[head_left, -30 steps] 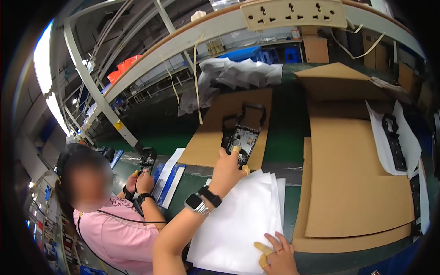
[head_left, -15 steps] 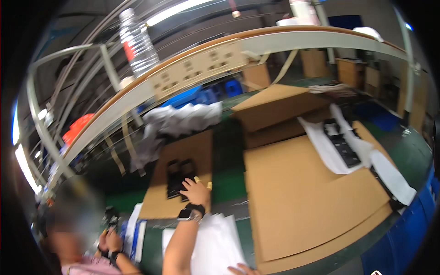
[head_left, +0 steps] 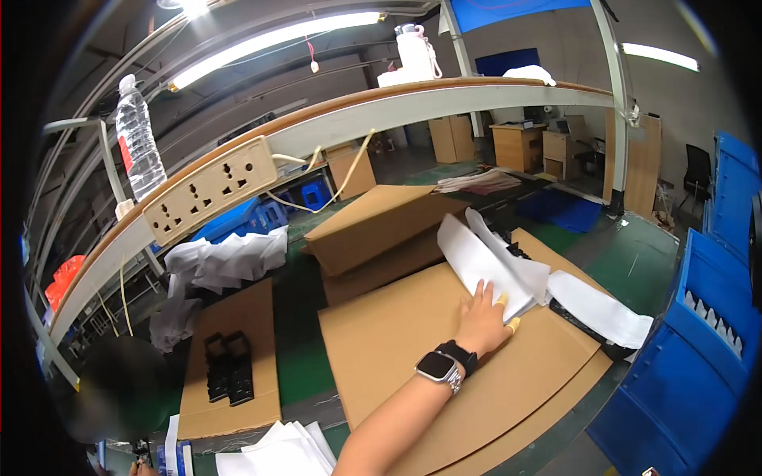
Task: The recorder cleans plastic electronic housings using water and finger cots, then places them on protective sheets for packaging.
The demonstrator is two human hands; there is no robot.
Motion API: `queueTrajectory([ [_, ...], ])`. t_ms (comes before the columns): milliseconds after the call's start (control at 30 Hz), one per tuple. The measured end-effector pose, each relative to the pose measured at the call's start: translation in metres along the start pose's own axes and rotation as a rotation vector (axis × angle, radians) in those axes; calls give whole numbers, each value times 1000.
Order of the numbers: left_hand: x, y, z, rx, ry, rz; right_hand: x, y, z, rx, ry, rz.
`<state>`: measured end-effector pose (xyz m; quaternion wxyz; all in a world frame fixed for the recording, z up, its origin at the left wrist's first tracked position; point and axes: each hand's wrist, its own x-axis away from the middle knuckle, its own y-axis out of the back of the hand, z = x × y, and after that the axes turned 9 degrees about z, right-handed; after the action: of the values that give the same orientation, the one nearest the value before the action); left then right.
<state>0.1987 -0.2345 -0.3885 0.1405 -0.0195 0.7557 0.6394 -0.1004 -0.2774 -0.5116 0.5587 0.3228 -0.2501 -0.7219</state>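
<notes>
Black frames lay on the left cardboard. The left hand, its fingers apart, touched the folded white sheet upon the right cardboard; light, flat pressure probably suited such thin material. The right hand was out of view.

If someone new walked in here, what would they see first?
Probably the left hand, with its yellow finger covers and a watch at the wrist, touching the white sheet on the big cardboard near the middle. Next, perhaps, the blue crates at the right and the long bright lamp at the top. The clear bottle at the upper left may catch the eye too.
</notes>
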Motion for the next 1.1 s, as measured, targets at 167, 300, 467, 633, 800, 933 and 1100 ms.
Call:
queueTrajectory([
  [167, -5, -4, 5, -172, -71, 99, 2, 10, 4, -14, 31, -37],
  [300, 55, 20, 29, -151, -304, 193, 1, 13, 20, -69, 115, -36],
  [467, 210, 102, 6, -112, -197, 250, 6, 24, 21, -127, 89, -112],
  [633, 393, 151, -28, -163, 253, 389, 3, 54, 30, -202, -34, 334],
  [800, 481, 112, -61, 118, 743, 397, 5, 36, 27, -104, 123, -15],
  [933, 482, 120, -61, -26, 802, 454, 5, 47, 38, -144, 88, 10],
  [1100, 455, 127, -69, 823, 372, -484, 5, 46, 42, -206, 0, -25],
])
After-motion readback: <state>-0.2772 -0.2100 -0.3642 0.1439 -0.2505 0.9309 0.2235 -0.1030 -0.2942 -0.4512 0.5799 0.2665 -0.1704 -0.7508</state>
